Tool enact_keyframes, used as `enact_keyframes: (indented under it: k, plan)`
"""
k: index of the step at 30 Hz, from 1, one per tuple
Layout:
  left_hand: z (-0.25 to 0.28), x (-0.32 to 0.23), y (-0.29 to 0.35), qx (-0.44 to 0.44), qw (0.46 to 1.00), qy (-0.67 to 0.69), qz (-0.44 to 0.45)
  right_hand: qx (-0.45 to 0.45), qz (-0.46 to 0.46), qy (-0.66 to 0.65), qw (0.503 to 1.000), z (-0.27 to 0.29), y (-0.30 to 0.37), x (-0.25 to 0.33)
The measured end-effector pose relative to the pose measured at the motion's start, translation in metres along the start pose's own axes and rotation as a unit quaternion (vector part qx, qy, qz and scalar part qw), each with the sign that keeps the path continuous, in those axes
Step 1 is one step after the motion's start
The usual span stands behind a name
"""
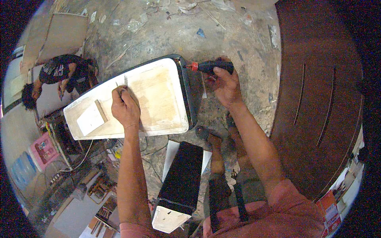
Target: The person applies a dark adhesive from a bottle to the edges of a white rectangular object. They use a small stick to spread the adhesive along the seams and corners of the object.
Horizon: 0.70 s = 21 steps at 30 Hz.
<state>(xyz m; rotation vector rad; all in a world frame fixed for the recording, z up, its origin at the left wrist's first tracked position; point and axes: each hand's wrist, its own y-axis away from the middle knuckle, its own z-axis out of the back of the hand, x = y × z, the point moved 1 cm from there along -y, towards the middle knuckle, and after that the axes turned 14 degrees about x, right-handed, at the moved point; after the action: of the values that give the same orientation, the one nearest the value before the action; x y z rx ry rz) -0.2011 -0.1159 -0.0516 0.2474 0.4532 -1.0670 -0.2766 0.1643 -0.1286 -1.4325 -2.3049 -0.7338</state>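
Note:
A tapered pale wooden panel with a dark padded rim lies in front of me. My left hand is closed in a fist over its middle; a thin tip shows by the fingers, but what they hold is hidden. A small white block rests on the panel to the left of that hand. Beyond the panel's right end, my right hand is wrapped round a black hand-held tool with a red tip. The red tip points left at the panel's dark edge; I cannot tell whether they touch.
A black padded piece with a pale wooden end stands near my legs. A large dark brown panel covers the right side. Another person bends over at the left. Cables, a pink box and a blue water jug sit at lower left.

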Motion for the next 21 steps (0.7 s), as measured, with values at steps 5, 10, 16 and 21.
enact_keyframes:
  k: [5,10,16,21]
  plan:
    - [0.001,-0.003,-0.001,-0.011,1.000,-0.003,-0.010,0.055,-0.043,-0.247,0.966,-0.001,0.000,0.004]
    - [0.000,-0.004,0.001,-0.014,1.000,0.011,-0.025,0.065,-0.037,-0.336,0.939,0.001,0.001,0.006]
    - [0.002,-0.002,0.000,-0.003,1.000,-0.008,-0.004,0.085,-0.040,-0.354,0.931,-0.006,0.003,0.016]
    - [0.001,-0.002,0.001,0.004,0.999,0.030,0.029,0.073,-0.041,-0.303,0.949,-0.006,0.002,0.025]
